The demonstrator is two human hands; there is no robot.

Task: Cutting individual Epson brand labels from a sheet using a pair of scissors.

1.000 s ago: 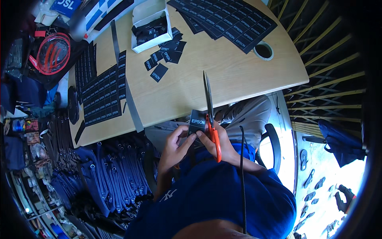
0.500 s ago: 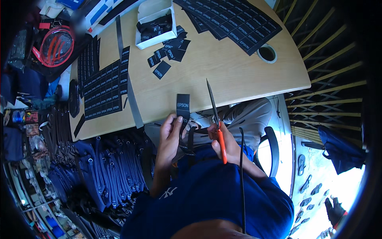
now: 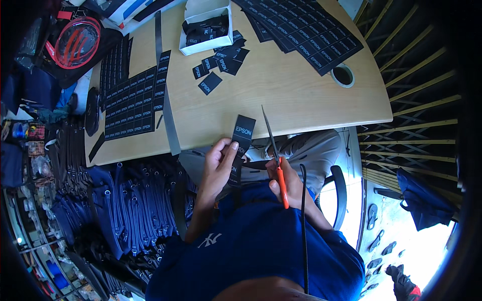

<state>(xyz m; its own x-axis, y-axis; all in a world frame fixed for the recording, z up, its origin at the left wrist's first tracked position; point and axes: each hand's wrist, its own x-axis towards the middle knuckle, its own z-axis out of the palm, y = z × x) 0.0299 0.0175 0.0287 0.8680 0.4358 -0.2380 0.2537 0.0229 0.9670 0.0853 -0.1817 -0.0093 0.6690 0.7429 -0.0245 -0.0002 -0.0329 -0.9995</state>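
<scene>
My left hand (image 3: 217, 163) pinches a black strip of printed labels (image 3: 244, 128) between thumb and fingers. The strip's upper end leans right above the thumb; its lower part hangs below, over my lap. My right hand (image 3: 293, 188) is wrapped round orange-handled scissors (image 3: 282, 188), whose long blades point up toward the table, just right of the strip and apart from it. Cut labels (image 3: 209, 83) lie scattered on the table beside a white box (image 3: 208, 47) with more black pieces in it.
Uncut label sheets lie at the table's far right (image 3: 321, 40) and left (image 3: 131, 108). A long grey strip (image 3: 171, 125) crosses the left side. Dark blue straps (image 3: 135, 210) hang below the left edge. A chair arm (image 3: 342, 195) stands right; a folding gate (image 3: 411, 115) lies beyond.
The label strip has shifted slightly right and tilted rightward, and its lower part hangs straighter. The scissors stay in my right hand, almost unmoved. The whole view has shifted a little.
</scene>
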